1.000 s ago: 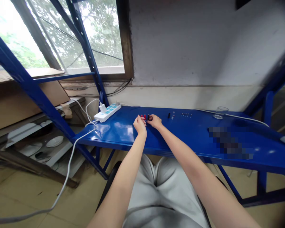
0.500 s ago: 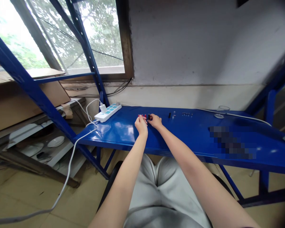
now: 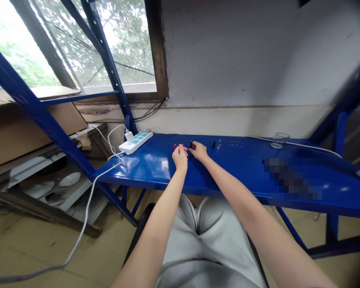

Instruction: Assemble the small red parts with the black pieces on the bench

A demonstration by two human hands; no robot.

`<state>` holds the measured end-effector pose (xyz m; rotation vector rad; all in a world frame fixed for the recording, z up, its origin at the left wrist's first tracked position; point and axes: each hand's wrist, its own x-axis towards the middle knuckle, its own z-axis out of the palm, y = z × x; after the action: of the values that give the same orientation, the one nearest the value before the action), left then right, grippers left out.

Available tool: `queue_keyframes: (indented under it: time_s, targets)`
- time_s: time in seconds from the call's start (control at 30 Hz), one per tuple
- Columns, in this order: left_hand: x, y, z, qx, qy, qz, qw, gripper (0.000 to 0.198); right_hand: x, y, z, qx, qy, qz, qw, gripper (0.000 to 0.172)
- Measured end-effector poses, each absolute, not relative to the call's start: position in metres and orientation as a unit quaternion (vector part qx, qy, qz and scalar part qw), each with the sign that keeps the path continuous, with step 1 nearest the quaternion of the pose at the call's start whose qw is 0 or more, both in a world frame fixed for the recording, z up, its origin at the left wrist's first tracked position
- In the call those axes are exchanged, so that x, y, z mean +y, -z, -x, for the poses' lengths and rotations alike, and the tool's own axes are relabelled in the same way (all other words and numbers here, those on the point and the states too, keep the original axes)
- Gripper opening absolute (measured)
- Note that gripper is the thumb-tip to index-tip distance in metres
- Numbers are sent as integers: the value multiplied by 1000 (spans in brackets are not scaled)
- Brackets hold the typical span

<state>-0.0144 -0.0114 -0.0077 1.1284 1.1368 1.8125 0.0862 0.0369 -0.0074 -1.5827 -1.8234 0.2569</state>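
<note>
My left hand (image 3: 180,155) rests on the blue metal table (image 3: 246,168) with its fingertips on small red pieces (image 3: 178,146). My right hand (image 3: 199,151) is just to its right, pinching a small dark and red piece (image 3: 191,144) a little above the tabletop. The two hands are slightly apart. The pieces are too small to make out in detail.
A white power strip (image 3: 136,141) with white cables lies at the table's left end. Small dark parts (image 3: 215,145) and a row of tiny pieces (image 3: 235,143) sit right of my hands. A glass (image 3: 279,140) stands further right. A blurred patch covers the table's right part.
My right hand has pulled to the right and slightly back, taking the dark piece away from the red pieces under my left hand. The hands were together before.
</note>
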Motion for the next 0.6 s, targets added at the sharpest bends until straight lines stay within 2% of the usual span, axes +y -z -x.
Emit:
queue_keyframes:
  time_s: [0.17, 0.27, 0.43, 0.6]
  targets:
    - [-16, 5, 8, 409, -672, -517, 336, 29, 24, -6, -106, -723, -23, 568, 392, 26]
    - [-18, 5, 6, 401, -659, -546, 328, 36, 8, -11, -115, -739, 49, 546, 392, 30]
    - [-16, 9, 7, 387, -612, -594, 349, 23, -19, -9, -127, -739, 169, 533, 375, 36]
    - [-14, 11, 5, 370, -588, -613, 377, 22, -29, -1, -135, -733, 211, 524, 380, 37]
